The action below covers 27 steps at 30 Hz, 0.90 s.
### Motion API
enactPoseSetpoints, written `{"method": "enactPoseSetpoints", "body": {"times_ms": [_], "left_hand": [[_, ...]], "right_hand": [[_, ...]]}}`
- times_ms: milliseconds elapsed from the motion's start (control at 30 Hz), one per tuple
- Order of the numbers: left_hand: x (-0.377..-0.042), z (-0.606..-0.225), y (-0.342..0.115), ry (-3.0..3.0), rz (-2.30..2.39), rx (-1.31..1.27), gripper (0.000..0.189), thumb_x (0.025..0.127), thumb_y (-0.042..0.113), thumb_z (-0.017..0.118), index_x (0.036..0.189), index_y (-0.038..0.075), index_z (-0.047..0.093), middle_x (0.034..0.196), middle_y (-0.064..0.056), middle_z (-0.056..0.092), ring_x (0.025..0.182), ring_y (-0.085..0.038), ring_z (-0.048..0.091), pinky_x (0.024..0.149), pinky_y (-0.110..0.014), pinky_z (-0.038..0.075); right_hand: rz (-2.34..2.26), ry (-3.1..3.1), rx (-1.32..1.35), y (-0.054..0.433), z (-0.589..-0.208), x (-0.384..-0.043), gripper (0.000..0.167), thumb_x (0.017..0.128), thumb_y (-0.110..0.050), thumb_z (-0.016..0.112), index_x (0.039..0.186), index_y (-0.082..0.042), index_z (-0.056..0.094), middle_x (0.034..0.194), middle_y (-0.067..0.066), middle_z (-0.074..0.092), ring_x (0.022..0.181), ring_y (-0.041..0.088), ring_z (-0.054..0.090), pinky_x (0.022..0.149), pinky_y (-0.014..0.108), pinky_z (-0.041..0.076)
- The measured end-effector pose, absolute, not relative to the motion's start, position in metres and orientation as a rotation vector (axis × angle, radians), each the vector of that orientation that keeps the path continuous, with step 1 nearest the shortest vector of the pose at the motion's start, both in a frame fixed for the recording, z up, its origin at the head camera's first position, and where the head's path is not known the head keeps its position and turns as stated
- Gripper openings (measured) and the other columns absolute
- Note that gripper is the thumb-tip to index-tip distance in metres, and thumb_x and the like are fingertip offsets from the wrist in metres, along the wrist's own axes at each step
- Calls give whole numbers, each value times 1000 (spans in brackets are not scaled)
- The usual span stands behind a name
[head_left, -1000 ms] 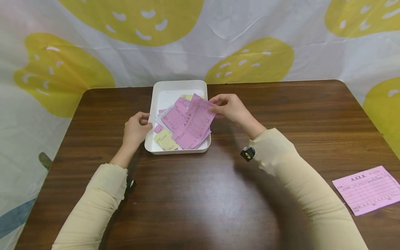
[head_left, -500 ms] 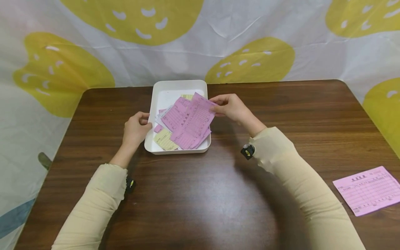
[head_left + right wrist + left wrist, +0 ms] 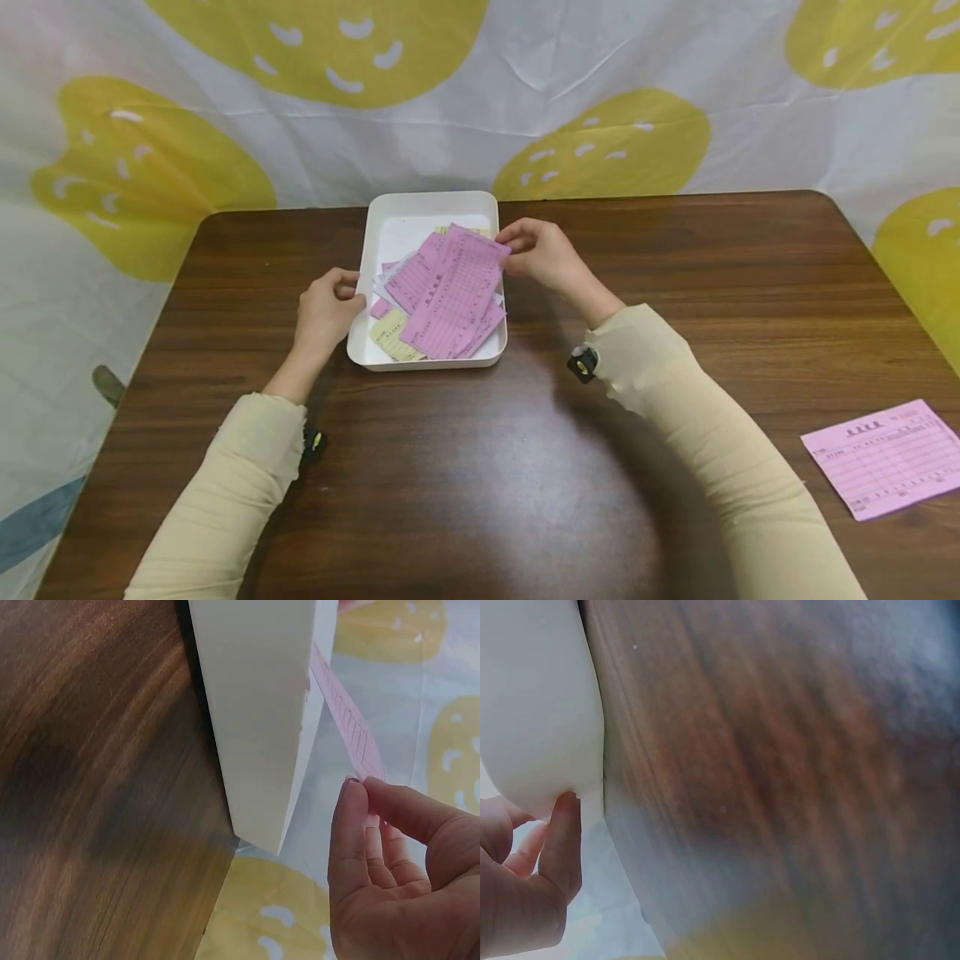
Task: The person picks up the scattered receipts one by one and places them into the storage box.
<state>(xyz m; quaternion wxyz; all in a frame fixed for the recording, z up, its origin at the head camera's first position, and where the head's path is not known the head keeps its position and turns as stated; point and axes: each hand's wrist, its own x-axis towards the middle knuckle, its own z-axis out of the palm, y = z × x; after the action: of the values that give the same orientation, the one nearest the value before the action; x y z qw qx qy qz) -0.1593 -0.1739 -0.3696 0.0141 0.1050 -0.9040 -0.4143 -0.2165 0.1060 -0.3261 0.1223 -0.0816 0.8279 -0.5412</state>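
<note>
A white tray (image 3: pixel 429 364) stands near the table's back edge, with overlapping pink, yellow and white slips inside. My left hand (image 3: pixel 327 307) grips its left rim; in the left wrist view a fingertip of that hand (image 3: pixel 532 877) presses the tray's outer wall (image 3: pixel 544 697). Between thumb and forefinger, my right hand (image 3: pixel 551 260) pinches the upper right corner of a printed pink slip (image 3: pixel 461 292). This slip slants over the other papers, and its held corner is raised above the right rim. In the right wrist view the slip (image 3: pixel 349 724) shows edge-on beside the tray wall.
Another pink printed form (image 3: pixel 885 458) lies at the right side of the brown wooden table (image 3: pixel 480 467). Behind the table hangs a white cloth (image 3: pixel 427 150) with large yellow shapes.
My right hand has shifted slightly left, carrying the pink slip further left over the papers in the tray. The left hand and the tray have stayed put.
</note>
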Motion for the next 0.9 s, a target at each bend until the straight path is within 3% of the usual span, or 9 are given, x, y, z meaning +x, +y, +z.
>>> {"method": "enactPoseSetpoints", "body": {"times_ms": [167,267,567,900], "left_hand": [[-158,-369,-174,-2809,-1287,317,38,86,9,54,122,0,61,107,-25,68,96,-34,65,80,-38,52],[-158,-370,-175,-2812,-1288,317,38,86,9,54,122,0,61,107,-25,69,97,-34,66,81,-40,52],[-159,-370,-176,-2816,-1290,320,38,86,10,54,123,1,60,108,-25,68,97,-34,65,82,-41,52],[-160,-370,-176,-2820,-1291,326,38,87,10,53,123,2,60,109,-24,68,98,-34,66,83,-42,52]], "right_hand": [[-1594,2423,-232,99,-329,-217,31,83,8,60,114,10,59,84,5,61,71,3,56,80,34,57],[-1582,2443,-240,97,-332,-218,30,84,7,60,114,9,60,85,7,62,70,2,56,82,38,56],[-1584,2442,-188,91,-338,-222,30,86,5,60,116,6,63,95,16,66,70,3,57,81,32,57],[-1559,2439,-125,85,-344,-223,28,87,3,61,114,3,66,100,17,67,70,4,57,72,24,56]]}}
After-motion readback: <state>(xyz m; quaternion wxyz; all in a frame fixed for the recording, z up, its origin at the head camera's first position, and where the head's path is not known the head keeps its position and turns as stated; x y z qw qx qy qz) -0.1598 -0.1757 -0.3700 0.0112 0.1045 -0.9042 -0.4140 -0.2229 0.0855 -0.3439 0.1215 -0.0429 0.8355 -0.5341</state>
